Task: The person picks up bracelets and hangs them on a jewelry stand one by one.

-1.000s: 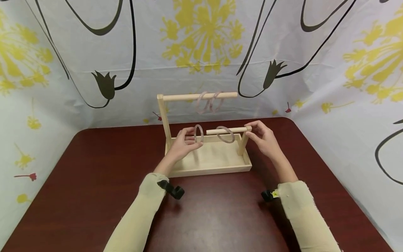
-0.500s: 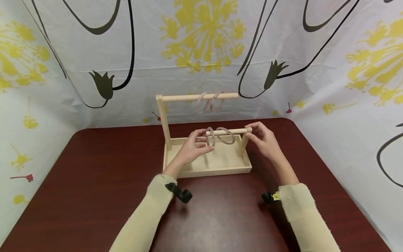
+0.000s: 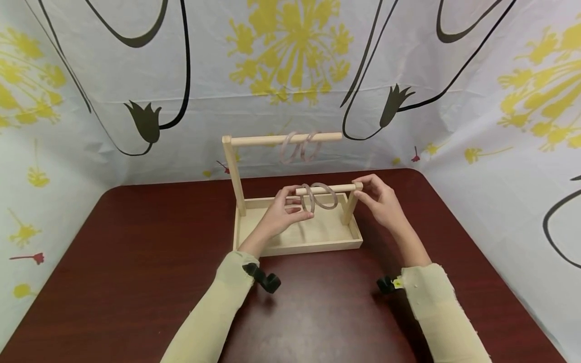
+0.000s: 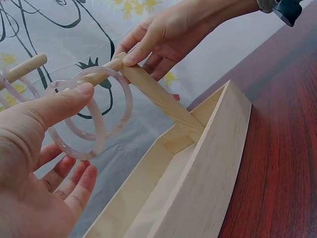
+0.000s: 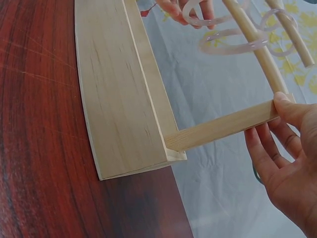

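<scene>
My left hand holds a translucent pale pink bangle between thumb and fingers. That bangle encircles the free left end of the lower wooden bar. Just right of it a second bangle hangs tilted on the same bar. With thumb and fingertips, my right hand grips the top of the short wooden post, where the lower bar joins it. On the upper bar, behind, hang two more bangles. Both bars belong to a light wooden stand with a tray base.
The stand rests on a dark reddish-brown table. At the tray's left, a tall post carries the upper bar. A white cloth with yellow and dark plant prints hangs behind and along both sides.
My left hand has moved right, bringing its bangle over the free end of the lower bar and slightly along it. The right hand has stayed on the short post.
</scene>
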The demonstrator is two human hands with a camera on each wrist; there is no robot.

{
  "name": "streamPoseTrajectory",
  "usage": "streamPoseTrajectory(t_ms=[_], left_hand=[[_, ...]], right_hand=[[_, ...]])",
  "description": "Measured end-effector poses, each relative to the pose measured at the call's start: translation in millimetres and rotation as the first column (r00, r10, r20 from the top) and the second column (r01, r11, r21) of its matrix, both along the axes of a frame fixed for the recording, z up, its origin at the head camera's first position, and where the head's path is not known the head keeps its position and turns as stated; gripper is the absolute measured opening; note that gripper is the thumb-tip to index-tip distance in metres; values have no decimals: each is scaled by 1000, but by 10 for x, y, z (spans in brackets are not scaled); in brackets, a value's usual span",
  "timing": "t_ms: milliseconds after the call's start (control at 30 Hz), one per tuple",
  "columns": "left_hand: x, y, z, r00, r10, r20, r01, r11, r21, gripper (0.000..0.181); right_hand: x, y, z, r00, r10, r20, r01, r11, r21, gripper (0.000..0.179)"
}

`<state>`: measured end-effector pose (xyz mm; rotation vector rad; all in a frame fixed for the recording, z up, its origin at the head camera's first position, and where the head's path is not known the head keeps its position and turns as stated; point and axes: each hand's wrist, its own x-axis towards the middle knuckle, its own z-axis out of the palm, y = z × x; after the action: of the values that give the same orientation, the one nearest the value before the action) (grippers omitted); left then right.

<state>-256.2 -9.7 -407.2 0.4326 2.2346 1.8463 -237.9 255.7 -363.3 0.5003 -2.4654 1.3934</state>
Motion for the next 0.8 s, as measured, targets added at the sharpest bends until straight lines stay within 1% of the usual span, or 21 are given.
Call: streamPoseTrajectory(t_ms=[167, 267, 433, 500, 600, 700, 800], left_hand=[[0, -2, 9, 1000, 5, 6, -5, 1000, 1, 80], [-1, -11, 6, 1000, 6, -2, -6, 1000, 18, 78], [0, -89, -3, 1000, 1, -20, -1, 999, 38, 76], [5, -152, 6, 1000, 4, -30, -3, 999, 32, 74], [33, -274, 37, 998, 12, -58, -11, 1000, 22, 72], [70, -431, 99, 995, 22, -94, -21, 1000, 8, 69], [119, -615, 214, 987, 27, -159, -29, 999, -13, 65]], right_hand=[[11, -7, 22, 1000, -4, -7, 4, 1000, -2, 26], [1, 1, -1, 1000, -2, -10, 2, 1000, -3, 26], [-118, 82, -158, 1000, 2, 5, -2, 1000, -7, 27], [-168, 124, -212, 1000, -5, 14, 5, 1000, 5, 28], [-183, 174, -228, 1000, 2, 24, -2, 1000, 29, 28], [-186, 215, -190, 998, 29, 48, -31, 998, 56, 30], [-192, 272, -112, 996, 51, 74, -57, 995, 79, 30]])
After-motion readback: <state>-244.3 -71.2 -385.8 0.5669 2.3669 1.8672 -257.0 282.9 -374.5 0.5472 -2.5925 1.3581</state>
